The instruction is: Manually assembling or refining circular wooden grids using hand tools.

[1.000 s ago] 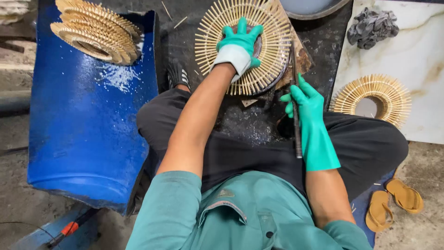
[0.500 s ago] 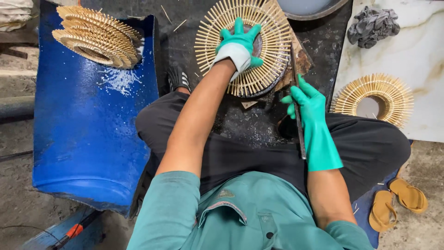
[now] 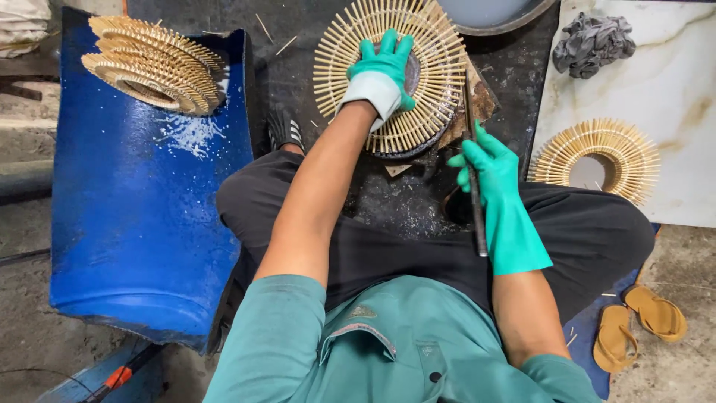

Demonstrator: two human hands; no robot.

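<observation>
We're looking straight down at our lap, and the left hand (image 3: 379,73) in its green glove is pressed flat, fingers spread, on the hub of the round bamboo-stick disc (image 3: 391,71). That disc lies on a dark block at the far middle of the dark work surface (image 3: 298,82), just ahead of our crossed legs. The right hand (image 3: 488,175) is closed round a thin dark metal tool (image 3: 475,201), gripping it mid-shaft, its upper end reaching toward the disc's right rim.

By our judgement this disc is light but brittle: the thin sticks fan out like spokes and would likely snap or spring loose if pinched at the tips. The centre ring looks like the stiff part, so the flat palm there seems the safe hold.

Off to the left, a stack of finished discs (image 3: 153,63) rests on the far end of the blue barrel half (image 3: 142,224). To the right, a single ring (image 3: 597,157) lies on a pale marble slab (image 3: 656,89), with a grey rag (image 3: 593,41) near its far edge.
</observation>
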